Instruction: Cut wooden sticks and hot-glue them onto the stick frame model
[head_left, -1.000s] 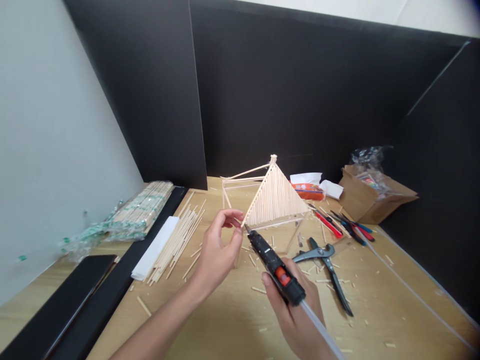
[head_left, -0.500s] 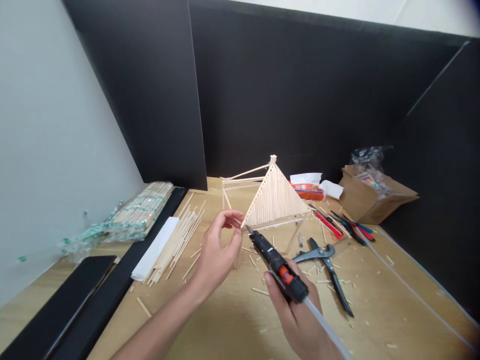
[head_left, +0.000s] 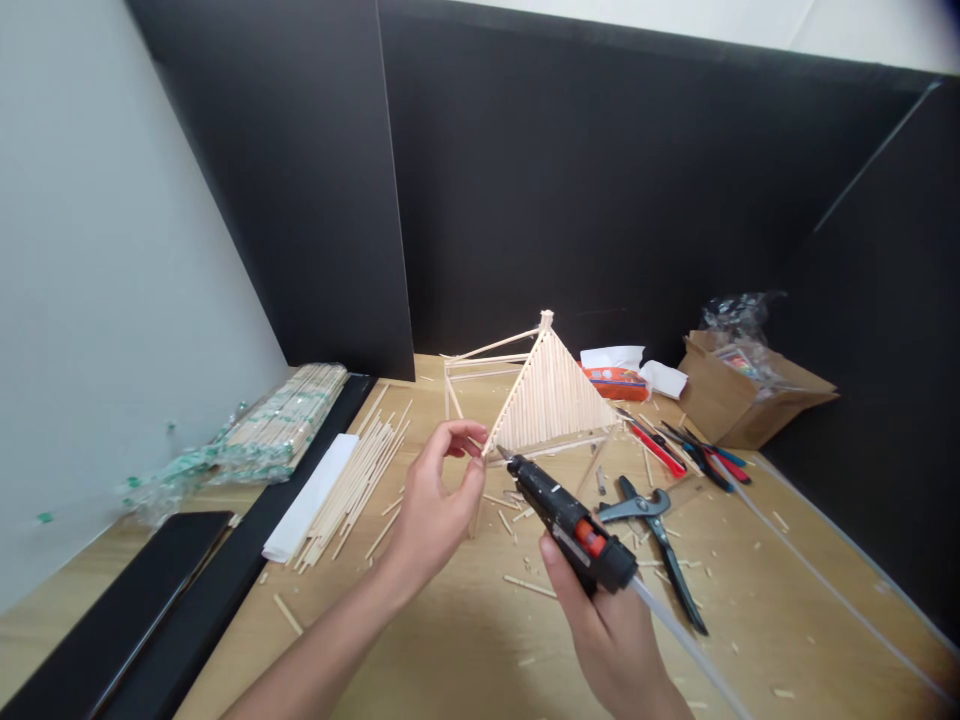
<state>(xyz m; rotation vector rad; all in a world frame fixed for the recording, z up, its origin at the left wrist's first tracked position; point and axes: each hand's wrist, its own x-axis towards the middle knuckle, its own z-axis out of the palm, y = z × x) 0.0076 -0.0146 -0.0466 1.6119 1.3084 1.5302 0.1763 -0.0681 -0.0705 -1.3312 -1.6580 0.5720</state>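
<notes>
Dark panels (head_left: pixel 600 190) wall in the back and right of the table (head_left: pixel 450 640). The model (head_left: pixel 555 395) stands mid-table, before the back panel, its lower left corner pinched by the left hand (head_left: pixel 442 500). The right hand (head_left: pixel 615 630) grips the glue gun (head_left: pixel 574 525), nozzle near that corner. Pliers (head_left: pixel 660 540) crowd its right; sticks (head_left: pixel 360 480) lie left, bare wood between the forearms.
</notes>
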